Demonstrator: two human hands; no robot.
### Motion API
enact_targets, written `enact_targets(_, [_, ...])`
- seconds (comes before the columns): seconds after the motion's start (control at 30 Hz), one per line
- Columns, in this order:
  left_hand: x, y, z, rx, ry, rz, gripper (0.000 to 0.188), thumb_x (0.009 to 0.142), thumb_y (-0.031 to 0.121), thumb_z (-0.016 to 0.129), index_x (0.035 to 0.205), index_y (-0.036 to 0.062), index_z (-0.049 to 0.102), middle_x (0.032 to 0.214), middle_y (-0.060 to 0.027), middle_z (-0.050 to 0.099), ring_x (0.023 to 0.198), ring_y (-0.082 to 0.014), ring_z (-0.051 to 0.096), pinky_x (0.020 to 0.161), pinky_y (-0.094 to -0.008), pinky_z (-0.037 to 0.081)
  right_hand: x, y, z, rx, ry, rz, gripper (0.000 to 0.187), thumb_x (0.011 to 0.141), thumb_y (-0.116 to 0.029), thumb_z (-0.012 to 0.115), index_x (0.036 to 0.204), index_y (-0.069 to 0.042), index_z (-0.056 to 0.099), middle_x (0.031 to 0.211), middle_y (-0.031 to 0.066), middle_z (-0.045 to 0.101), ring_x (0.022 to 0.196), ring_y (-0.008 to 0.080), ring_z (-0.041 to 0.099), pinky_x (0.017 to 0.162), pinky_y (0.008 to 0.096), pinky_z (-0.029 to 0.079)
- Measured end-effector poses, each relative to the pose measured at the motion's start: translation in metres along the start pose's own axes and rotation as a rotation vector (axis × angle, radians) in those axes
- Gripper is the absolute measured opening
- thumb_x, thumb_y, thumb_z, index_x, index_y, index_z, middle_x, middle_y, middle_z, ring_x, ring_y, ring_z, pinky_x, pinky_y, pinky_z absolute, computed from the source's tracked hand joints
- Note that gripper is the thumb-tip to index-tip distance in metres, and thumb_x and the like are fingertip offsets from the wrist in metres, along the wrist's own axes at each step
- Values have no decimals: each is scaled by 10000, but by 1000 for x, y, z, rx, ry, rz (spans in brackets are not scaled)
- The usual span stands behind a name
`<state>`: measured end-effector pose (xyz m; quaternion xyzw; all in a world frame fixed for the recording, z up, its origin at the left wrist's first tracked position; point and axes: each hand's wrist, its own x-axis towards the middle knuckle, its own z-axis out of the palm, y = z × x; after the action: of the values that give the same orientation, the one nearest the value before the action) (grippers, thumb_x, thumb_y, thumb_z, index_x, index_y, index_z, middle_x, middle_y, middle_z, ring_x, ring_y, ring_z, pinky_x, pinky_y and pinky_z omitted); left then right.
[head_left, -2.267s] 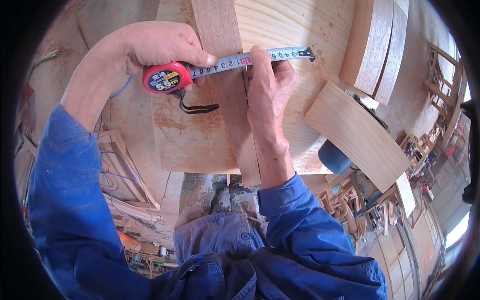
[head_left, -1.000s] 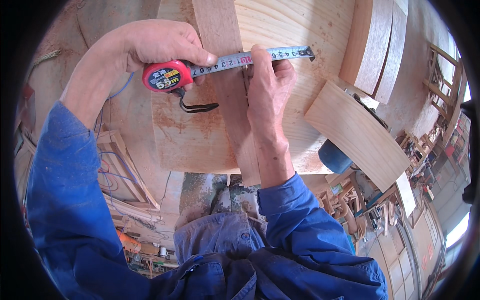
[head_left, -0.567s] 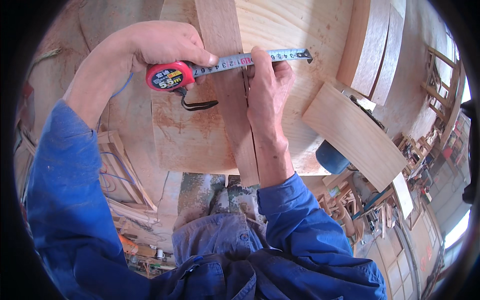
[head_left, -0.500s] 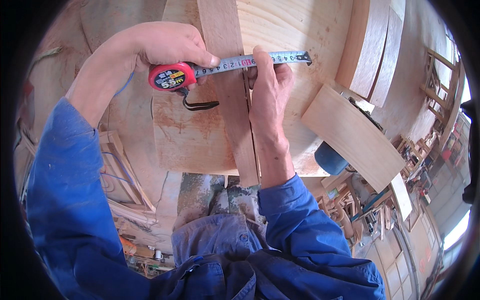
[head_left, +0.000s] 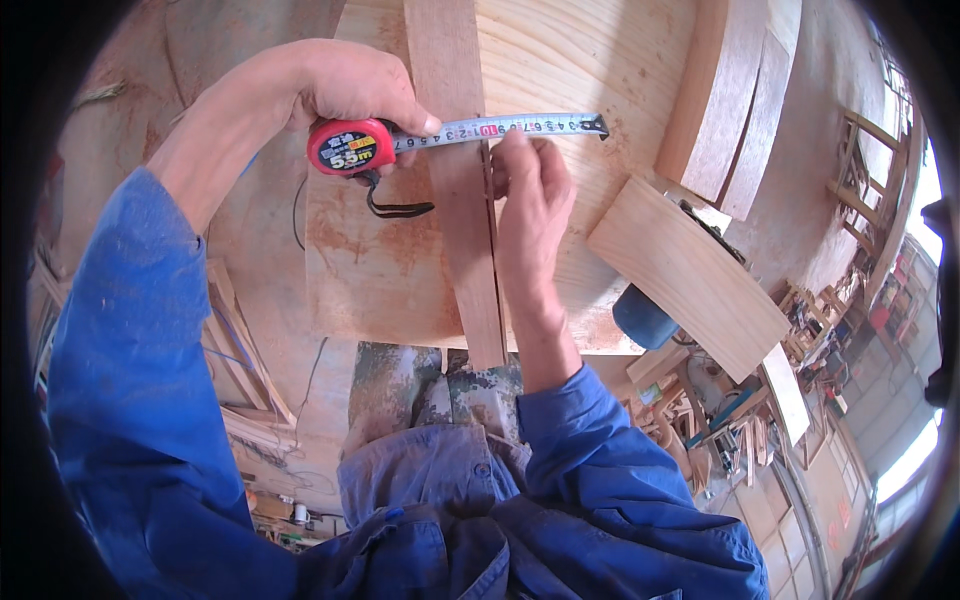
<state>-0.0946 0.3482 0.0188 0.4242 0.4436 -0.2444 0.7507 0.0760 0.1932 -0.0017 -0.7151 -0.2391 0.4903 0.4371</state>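
In my left hand (head_left: pixel 365 88) is a red and black tape measure (head_left: pixel 352 147), its thumb pressing on the drawn-out blade (head_left: pixel 455 132). A black wrist strap (head_left: pixel 400 210) hangs from the case. The blade lies across a long narrow reddish-brown board (head_left: pixel 465 230), its hooked end out to the right over a wide pale panel (head_left: pixel 590 60). My right hand (head_left: pixel 535 195) is closed, with curled fingers and a fingertip at the blade's near edge, just right of the narrow board. The undersides of its fingers are hidden.
Thick planks (head_left: pixel 710 90) lie at the far right. Nearer, a pale board (head_left: pixel 690 275) sits at an angle over a blue rounded object (head_left: pixel 643 318). Wooden frames (head_left: pixel 245 350) lean at the left. Offcuts and tools (head_left: pixel 740 430) clutter the lower right.
My right hand has slid down toward the blade's near edge, uncovering more of its markings. My left hand and the tape case have shifted slightly right in view.
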Motion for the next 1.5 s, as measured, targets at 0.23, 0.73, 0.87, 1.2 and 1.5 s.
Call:
enact_targets(0.23, [3, -4, -2, 35, 13, 28, 413, 979, 344, 668, 838, -38, 730, 759, -80, 701, 627, -107, 644, 576, -263, 532, -17, 22, 10, -294, 64, -265, 213, 963, -152, 682, 1050, 33, 622, 970, 133, 607, 789, 212, 575, 713, 342, 498])
enact_targets(0.73, [4, -4, -5, -5, -41, 20, 421, 977, 348, 666, 834, -43, 728, 731, -86, 701, 607, -117, 658, 569, -258, 542, -15, 25, 9, -252, 78, -272, 188, 955, -139, 683, 1018, 28, 624, 944, 134, 608, 769, 218, 576, 708, 356, 497])
enact_targets(0.87, [5, -6, -8, -13, -53, 37, 405, 982, 344, 682, 874, -45, 718, 742, -107, 687, 579, -142, 664, 530, -327, 603, -15, 24, 9, -251, 78, -292, 189, 951, -136, 686, 1016, 31, 623, 940, 136, 608, 761, 219, 575, 706, 355, 497])
enact_targets(1.2, [3, -1, -3, 34, -14, 33, 419, 982, 352, 657, 831, -30, 735, 717, -89, 706, 593, -112, 666, 545, -247, 546, -15, 25, 8, -231, 85, -278, 184, 946, -126, 686, 1005, 37, 626, 928, 140, 603, 770, 222, 596, 706, 352, 501])
enact_targets(1.5, [-1, 0, -1, 4, -11, 21, 417, 985, 352, 653, 831, -28, 731, 711, -82, 701, 586, -103, 657, 533, -245, 535, -15, 24, 9, -225, 79, -261, 194, 950, -136, 684, 1007, 40, 626, 927, 139, 605, 774, 218, 599, 708, 351, 501])
